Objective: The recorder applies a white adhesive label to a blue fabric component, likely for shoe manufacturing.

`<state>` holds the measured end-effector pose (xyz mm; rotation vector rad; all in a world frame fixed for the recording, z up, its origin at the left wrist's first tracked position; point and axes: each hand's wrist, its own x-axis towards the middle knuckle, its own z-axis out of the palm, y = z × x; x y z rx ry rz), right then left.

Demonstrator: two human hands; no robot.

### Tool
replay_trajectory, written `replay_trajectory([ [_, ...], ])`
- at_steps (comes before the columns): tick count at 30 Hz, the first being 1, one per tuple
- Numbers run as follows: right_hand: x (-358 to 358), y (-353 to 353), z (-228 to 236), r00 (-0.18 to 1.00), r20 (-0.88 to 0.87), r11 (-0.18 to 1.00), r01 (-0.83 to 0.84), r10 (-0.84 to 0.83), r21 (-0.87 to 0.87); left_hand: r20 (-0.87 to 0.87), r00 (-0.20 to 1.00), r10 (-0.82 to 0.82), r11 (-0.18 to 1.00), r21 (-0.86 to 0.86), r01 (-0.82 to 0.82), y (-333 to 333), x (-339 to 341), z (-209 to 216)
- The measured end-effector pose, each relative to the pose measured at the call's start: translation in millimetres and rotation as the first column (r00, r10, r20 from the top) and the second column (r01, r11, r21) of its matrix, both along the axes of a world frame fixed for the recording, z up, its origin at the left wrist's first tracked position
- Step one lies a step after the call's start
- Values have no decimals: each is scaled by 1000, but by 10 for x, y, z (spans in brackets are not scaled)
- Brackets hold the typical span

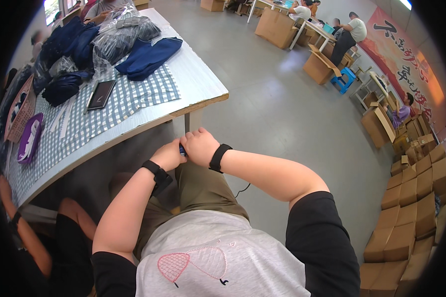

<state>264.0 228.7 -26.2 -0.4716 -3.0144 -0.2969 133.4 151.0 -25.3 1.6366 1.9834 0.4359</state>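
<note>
Hands, left hand [168, 155] and right hand [202, 147], are gripping a mostly hidden dark-blue item [183, 150]; handling is looking unfinished, navy fabric [146, 59] lying on the tabletop [201, 81].

A dark-blue item [183, 150] sits mostly hidden between hands [203, 147].

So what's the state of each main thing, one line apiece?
Left hand: curled, meeting the right
Right hand: curled, meeting the left
Small blue item: held, mostly hidden
Checked cloth: spread flat
Purple tray: open, holding white items
Pink basket: open, holding things
Clear bag: filled
Blue stool: upright
Brown cartons: stacked
</note>
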Motion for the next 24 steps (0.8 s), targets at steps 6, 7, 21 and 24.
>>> replay_trajectory([
  [6,13,70,-12,991,128,960,67,-33,-272,-224,973,-46,999,-16,43,-64,155,-7],
  [7,-2,86,1,991,127,960,67,-34,-271,-286,957,-42,999,17,49,-72,167,-24],
  [21,-134,208,195,894,449,831,264,-20,-489,-482,875,35,920,359,160,-86,165,-262],
  [24,-73,75,173,978,193,897,150,-75,-416,-387,922,12,959,265,99,-85,86,-204],
])
